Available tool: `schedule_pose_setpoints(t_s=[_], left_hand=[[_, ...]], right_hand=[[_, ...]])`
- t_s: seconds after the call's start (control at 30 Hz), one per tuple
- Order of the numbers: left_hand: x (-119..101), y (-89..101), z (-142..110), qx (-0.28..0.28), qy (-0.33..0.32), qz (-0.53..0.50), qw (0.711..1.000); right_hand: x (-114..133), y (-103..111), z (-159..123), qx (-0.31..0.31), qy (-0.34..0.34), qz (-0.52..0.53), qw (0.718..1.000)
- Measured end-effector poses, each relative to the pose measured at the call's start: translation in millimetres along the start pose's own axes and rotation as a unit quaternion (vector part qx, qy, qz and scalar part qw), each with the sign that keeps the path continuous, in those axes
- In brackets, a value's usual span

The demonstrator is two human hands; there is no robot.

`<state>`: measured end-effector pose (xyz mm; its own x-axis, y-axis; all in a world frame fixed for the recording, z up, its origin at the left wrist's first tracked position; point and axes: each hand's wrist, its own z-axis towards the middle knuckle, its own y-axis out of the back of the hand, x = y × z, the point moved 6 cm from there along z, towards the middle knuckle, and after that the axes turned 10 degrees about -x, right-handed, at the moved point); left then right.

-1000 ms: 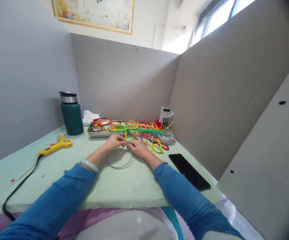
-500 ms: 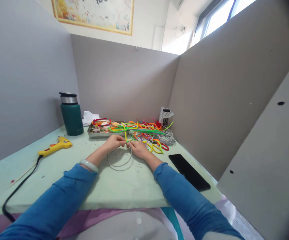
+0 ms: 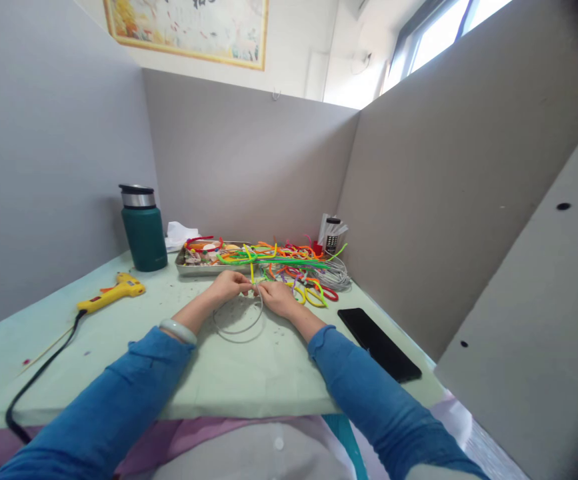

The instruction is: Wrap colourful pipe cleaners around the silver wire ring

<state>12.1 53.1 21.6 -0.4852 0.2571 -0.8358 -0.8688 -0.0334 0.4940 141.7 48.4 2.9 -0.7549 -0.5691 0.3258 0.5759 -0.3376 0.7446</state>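
Note:
Over the middle of the table, my left hand (image 3: pixel 231 285) and my right hand (image 3: pixel 277 297) meet with their fingertips nearly touching. Both are closed in a pinch around the top of a thin grey wire loop (image 3: pixel 239 333), which hangs toward me. A yellow pipe cleaner (image 3: pixel 252 273) rises from between the fingers. Exactly how it joins the wire is hidden by the fingertips. Just beyond the hands lies a pile of coloured pipe cleaners (image 3: pixel 293 261), mostly green, orange and yellow.
A metal tray (image 3: pixel 209 271) of small pieces stands behind my left hand. To the left are a green bottle (image 3: pixel 143 237) and a yellow glue gun (image 3: pixel 113 293) with its black cord. A black phone (image 3: pixel 379 343) and coiled grey wire (image 3: pixel 337 275) lie right. Partitions enclose the table.
The fingers have shifted only slightly at the join, and the grey loop has moved a touch to the left. Everything else stays put.

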Motion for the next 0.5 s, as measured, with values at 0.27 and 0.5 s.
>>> schedule_pose_setpoints(t_s=[0.27, 0.5], left_hand=[[10.6, 1.7, 5.4, -0.015, 0.005, 0.017, 1.0], [24.1, 1.8, 15.9, -0.027, -0.003, 0.042, 0.999]], right_hand=[[6.3, 3.2, -1.5, -0.002, 0.024, -0.036, 0.999], [11.6, 3.3, -3.3, 0.004, 0.06, -0.021, 0.998]])
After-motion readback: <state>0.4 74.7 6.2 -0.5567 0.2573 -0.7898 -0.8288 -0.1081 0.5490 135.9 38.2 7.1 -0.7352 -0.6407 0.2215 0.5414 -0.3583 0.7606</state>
